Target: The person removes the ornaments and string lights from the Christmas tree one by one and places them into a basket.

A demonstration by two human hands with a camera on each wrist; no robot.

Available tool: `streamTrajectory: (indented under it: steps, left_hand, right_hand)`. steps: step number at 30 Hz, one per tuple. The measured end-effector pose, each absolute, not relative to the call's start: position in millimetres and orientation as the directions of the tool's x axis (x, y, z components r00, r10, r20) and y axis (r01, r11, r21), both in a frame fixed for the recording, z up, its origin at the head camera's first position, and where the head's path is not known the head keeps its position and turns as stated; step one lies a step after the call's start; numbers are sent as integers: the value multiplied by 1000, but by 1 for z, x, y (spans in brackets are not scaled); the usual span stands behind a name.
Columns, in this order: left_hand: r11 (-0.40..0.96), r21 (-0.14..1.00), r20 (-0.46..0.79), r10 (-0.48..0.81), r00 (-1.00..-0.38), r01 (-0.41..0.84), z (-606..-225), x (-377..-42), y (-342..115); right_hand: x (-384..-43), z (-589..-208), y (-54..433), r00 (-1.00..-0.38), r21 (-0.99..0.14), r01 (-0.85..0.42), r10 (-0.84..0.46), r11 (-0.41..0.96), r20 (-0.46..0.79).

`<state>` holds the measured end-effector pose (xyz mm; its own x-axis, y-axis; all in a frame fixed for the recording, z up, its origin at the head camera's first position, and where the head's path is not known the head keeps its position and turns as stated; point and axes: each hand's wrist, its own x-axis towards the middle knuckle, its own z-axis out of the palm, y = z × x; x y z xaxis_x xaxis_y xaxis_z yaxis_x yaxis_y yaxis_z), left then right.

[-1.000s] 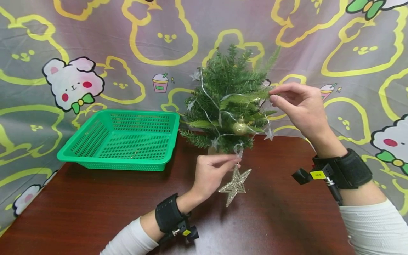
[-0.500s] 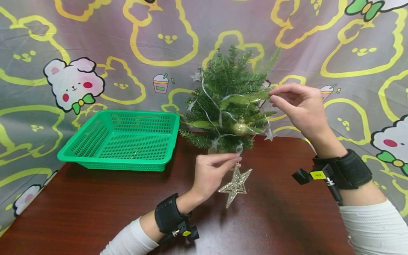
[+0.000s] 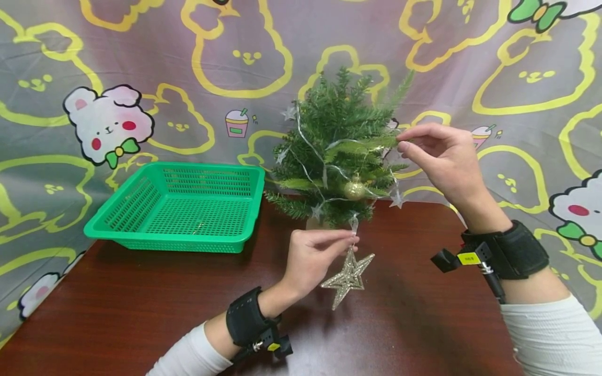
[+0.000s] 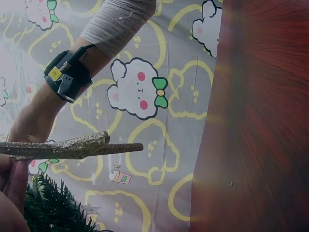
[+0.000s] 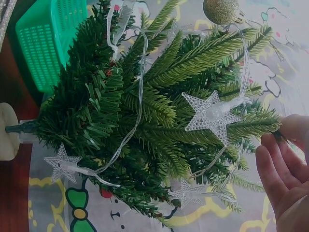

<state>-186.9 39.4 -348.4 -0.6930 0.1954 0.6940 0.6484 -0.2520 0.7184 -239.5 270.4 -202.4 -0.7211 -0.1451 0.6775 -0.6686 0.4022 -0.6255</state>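
A small artificial Christmas tree (image 3: 345, 112) stands at the back of the table, wound with clear star string lights. With thumb and fingers, my left hand (image 3: 308, 261) pinches the whitish ribbon loop (image 3: 354, 223) of a gold glitter star ornament (image 3: 349, 275). The star hangs below those fingertips, in front of the tree's lower branches; in the left wrist view the glitter star (image 4: 72, 147) appears edge-on. My right hand (image 3: 449, 159) pinches the tip of a branch on the tree's right side, and the right wrist view has this branch tip (image 5: 263, 122) between thumb and fingers.
A gold glitter ball (image 3: 355, 188) hangs at the tree's front. To the left stands a green plastic basket (image 3: 174, 241) with a thin gold bit inside. Behind the brown table (image 3: 404, 324) hangs a grey cartoon-print cloth (image 3: 155, 62). The pale tree base (image 5: 7, 130) shows in the right wrist view.
The left hand has shifted slightly down with the star, and the ribbon loop above its fingers looks narrower. The right hand has stayed in place at the branch tip.
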Motion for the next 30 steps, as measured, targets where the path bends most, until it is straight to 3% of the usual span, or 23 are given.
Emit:
streamTrajectory:
  steps: [7, 15, 30]
  left_hand:
    - [-286, 711, 700, 207, -683, 643, -349, -187, 38]
    - [-310, 706, 706, 236, -668, 636, -351, -186, 36]
    - [-270, 673, 740, 240, -628, 689, -349, -186, 34]
  right_hand:
    - [-238, -202, 270, -721, -603, -657, -142, 454, 678]
    - [-238, -202, 270, -724, -622, -663, -144, 417, 675]
    - [-240, -202, 270, -717, -608, -667, -149, 431, 681]
